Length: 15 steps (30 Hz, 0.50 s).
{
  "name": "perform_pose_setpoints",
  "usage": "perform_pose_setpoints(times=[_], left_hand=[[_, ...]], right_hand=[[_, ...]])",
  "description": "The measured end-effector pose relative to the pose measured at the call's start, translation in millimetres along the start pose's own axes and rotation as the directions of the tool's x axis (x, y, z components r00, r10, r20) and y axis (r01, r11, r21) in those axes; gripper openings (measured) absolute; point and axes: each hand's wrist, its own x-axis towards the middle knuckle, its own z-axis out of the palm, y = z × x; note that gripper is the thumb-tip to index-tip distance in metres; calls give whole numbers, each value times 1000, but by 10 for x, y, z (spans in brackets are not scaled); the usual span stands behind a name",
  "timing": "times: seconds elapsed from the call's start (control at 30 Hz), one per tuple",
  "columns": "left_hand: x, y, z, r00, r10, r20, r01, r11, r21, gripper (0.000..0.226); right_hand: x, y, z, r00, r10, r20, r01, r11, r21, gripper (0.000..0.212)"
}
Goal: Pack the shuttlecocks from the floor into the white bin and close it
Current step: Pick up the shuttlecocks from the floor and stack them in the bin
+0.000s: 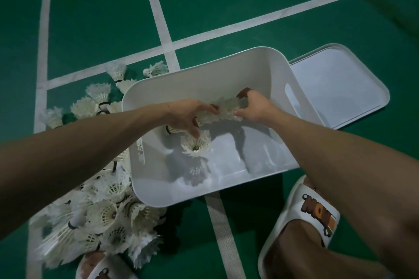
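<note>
The white bin [267, 63] stands open on the green court floor. Both my hands reach inside it. My left hand [190, 115] and my right hand [254, 106] hold a row of white shuttlecocks [224, 107] between them, gripping it at either end above the bin's floor. One shuttlecock [196, 144] stands on the bin's bottom under my left fingers, another [172, 129] lies beside it. A big pile of shuttlecocks [102, 213] lies on the floor left of the bin. The white lid [340, 84] lies flat to the bin's right.
Several more shuttlecocks [99, 95] are scattered behind the bin's left corner. My feet in white slippers sit at the bottom right [313, 208] and bottom left [102, 269]. White court lines cross the floor. A dark strip lies at the top right.
</note>
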Motion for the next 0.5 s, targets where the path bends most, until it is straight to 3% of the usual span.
perform_pose_setpoints(times=[0.27, 0.37, 0.5], left_hand=[[-9, -43, -16, 999, -25, -24, 25, 1000, 10, 81], [-50, -50, -19, 999, -37, -17, 37, 999, -8, 80], [-63, -58, -4, 999, -27, -46, 28, 1000, 11, 76]], right_hand=[[82, -127, 40, 999, 26, 41, -35, 973, 230, 50], [115, -167, 93, 1000, 11, 6, -12, 975, 222, 53], [135, -133, 78, 1000, 3, -18, -2, 996, 84, 61]])
